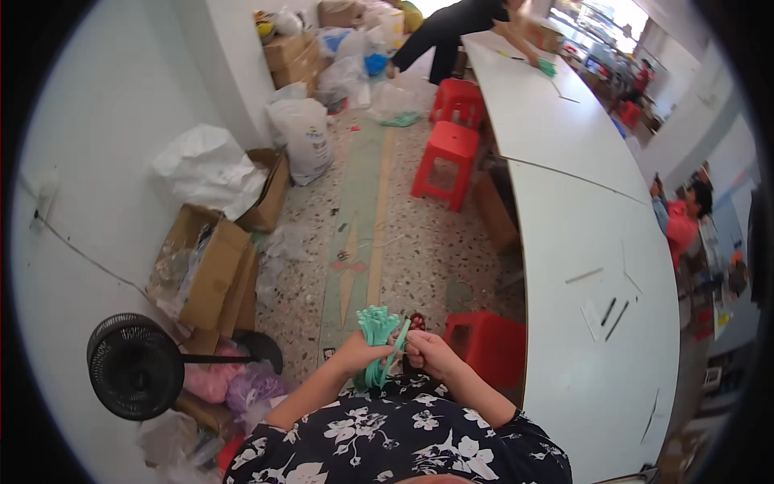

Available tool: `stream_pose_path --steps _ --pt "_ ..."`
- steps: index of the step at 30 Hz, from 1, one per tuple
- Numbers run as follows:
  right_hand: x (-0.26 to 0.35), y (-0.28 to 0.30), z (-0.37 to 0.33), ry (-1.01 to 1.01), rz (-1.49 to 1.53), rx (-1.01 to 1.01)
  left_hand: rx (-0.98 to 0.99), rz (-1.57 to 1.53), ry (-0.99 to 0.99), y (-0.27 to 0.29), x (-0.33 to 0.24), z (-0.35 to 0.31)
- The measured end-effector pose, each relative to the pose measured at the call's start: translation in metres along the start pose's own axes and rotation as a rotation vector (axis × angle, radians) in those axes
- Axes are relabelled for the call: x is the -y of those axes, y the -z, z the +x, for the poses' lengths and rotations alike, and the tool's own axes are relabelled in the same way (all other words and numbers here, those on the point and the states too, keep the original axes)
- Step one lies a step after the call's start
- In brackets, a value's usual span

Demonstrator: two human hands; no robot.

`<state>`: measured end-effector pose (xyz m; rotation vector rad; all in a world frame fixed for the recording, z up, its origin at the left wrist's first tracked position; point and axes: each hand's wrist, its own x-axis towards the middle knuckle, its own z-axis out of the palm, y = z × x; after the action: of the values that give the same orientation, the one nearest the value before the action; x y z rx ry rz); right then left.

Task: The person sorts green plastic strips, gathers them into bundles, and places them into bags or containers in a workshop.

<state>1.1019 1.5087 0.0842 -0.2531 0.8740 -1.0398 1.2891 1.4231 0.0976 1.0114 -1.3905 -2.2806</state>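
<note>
In front of my body, my left hand (360, 353) is closed around a bundle of mint-green strips (377, 324). Their looped or blunt tops fan out above the fist, and the lower ends hang below it. One mint-green strip (401, 334) slants away from the bundle toward the right. My right hand (431, 355) is close beside it, fingers pinched at that single strip; the fingertips partly hide the grip. Material and exact kind of the strips are too small to make out.
A long white table (580, 242) runs along my right, with pens (615, 319) on it. Red stools (447, 157) stand beside it. Left are a black fan (135, 367), cardboard boxes (214, 274) and white sacks (300, 137). Another person (459, 32) leans over the table's far end.
</note>
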Motion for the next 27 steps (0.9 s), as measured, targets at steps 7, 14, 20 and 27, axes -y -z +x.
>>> stream_pose_path --steps 7,14,20,27 --pt "0.103 0.042 0.128 0.100 0.026 0.004 -0.297 -0.113 0.061 0.032 -0.078 0.118" --pt "0.298 0.094 0.220 0.347 -0.152 -0.178 -0.467 -0.555 -0.228 0.099 -0.167 0.245" --pt "0.418 0.132 0.292 0.495 -0.287 -0.343 -0.522 -0.730 -0.299 0.132 -0.223 0.322" --pt "0.548 0.196 0.393 0.687 -0.153 -0.576 -0.529 -0.779 -0.311 0.222 -0.285 0.437"
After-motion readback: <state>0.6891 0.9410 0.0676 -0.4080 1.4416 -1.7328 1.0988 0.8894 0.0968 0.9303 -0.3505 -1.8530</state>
